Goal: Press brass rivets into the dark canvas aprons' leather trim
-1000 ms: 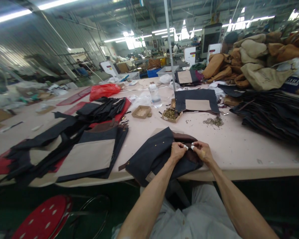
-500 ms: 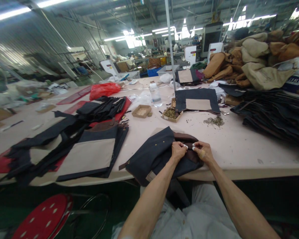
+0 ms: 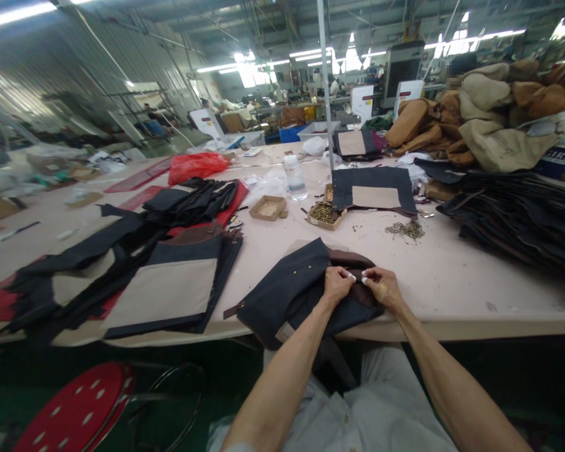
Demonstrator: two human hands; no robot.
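A dark navy fabric bag [image 3: 282,285] with brown leather-like trim [image 3: 351,258] lies folded at the table's front edge, partly hanging over it. Small brass-coloured studs show on its navy face. My left hand [image 3: 338,284] is closed in a pinch at the brown trim, thumb and fingertip together. Just to its right, my right hand [image 3: 381,285] pinches the same area, fingertips close to the left ones. White covers wrap some fingertips on both hands. Whatever small part lies between the fingertips is too small to make out.
Cardboard trays of brass fittings [image 3: 327,215] and pale pieces [image 3: 267,208] stand ahead, near a clear plastic bottle [image 3: 295,179]. Loose metal bits [image 3: 405,230] lie to the right. Dark fabric stacks flank me, left [image 3: 167,292] and right [image 3: 518,216]. A red stool [image 3: 75,405] stands lower left.
My right hand has shifted slightly left, bringing its fingertips closer to my left hand's. The bag stays in nearly the same place; the view has tilted a little.
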